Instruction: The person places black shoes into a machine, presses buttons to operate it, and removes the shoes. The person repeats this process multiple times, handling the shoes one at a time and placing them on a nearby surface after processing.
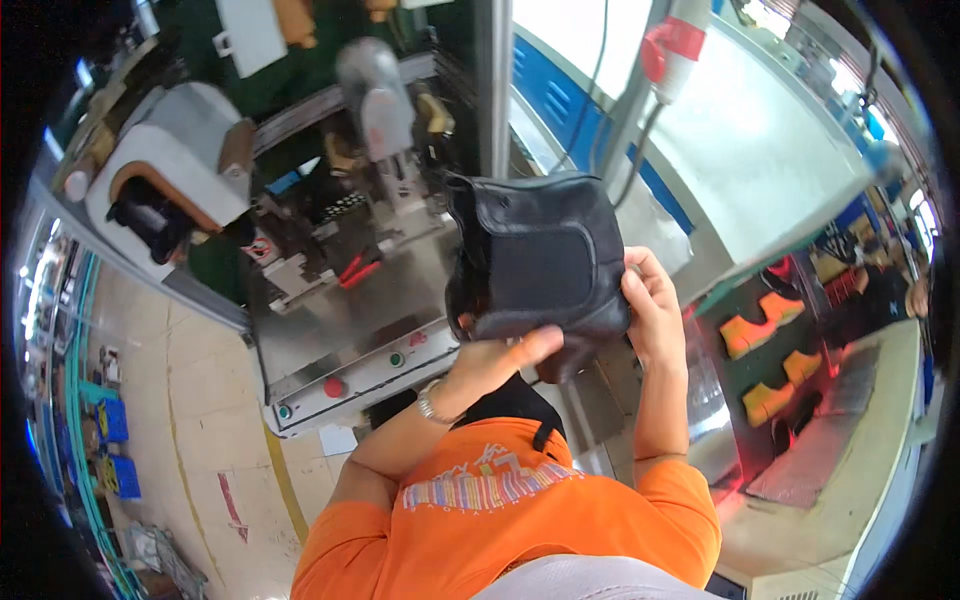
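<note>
The blk leather shoe upper (pixel 545 265) was up in the air btwn both hands, in front of the orange T-shirt (pixel 480 510) and near the R end of the steel worktable (pixel 315 350). L hand (pixel 490 365) gripped the near edge: thumb lay over the top, other fingers mostly hidden under, so couldn't tell their spread. R hand (pixel 655 312) had the R edge, thumb & forefinger narrow, pinching the rim.

For a good hold, prob. best to share the wt evenly btwn hands, pinch lightly at edges so the leather didn't crease, and keep fingertips off the big curved panel. The open-looking L side was worth keeping from collapsing, and the dark lower flap (pixel 562 362) from getting bunched under the L palm. Also wise to keep it well apart fr. the metal clamps (pixel 402 185).

Counts: 1 upper in hand; 1 wristwatch (pixel 428 403), L wrist; 1 red-handled tool (pixel 357 271) on the table; on its front panel, 1 big red button (pixel 334 387) and 2 green buttons (pixel 397 359); 2 blue crates (pixel 112 420) far L; approx. 4 orange shoe-shaped pieces (pixel 768 402) off to the R, in 2 groups, exact no. unclear; 1 co-worker's hand (pixel 917 297), far R.
</note>
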Motion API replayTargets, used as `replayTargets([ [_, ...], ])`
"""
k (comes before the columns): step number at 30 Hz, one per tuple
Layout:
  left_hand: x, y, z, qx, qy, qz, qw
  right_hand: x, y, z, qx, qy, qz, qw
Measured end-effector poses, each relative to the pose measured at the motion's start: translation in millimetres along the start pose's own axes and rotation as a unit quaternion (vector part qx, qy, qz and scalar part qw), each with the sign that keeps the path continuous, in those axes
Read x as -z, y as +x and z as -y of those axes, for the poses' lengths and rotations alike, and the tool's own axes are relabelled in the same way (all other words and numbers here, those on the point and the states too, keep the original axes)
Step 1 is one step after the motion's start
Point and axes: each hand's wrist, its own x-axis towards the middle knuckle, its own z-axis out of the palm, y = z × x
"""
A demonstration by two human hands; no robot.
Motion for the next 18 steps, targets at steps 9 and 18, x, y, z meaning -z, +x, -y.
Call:
replayTargets([
  [9,89.6,23.1,-61.1,-0.131,-0.072,-0.013,0.989,-100.7,100.3,-5.5,-0.022,0.141,0.252,0.957],
  [18,179.6,98.6,-110.8,-0.166,-0.044,-0.23,0.958,-152.0,217.7,20.3,0.075,0.004,0.188,0.979],
])
